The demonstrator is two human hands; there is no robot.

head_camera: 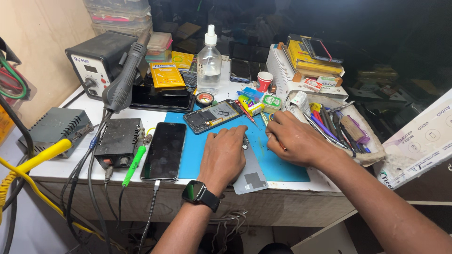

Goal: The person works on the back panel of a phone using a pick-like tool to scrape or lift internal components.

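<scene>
bare blue mat (287,164) right of hands, hemmed by opened phone (213,115) and tool tray (362,141)

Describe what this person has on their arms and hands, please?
Both forearms are bare, with no sleeves in view and no gloves. The left hand has a dark smartwatch strapped at the wrist, with a black band and a rounded rectangular screen showing a faint green glow. The right hand wears nothing, and no rings show on its fingers.
</scene>
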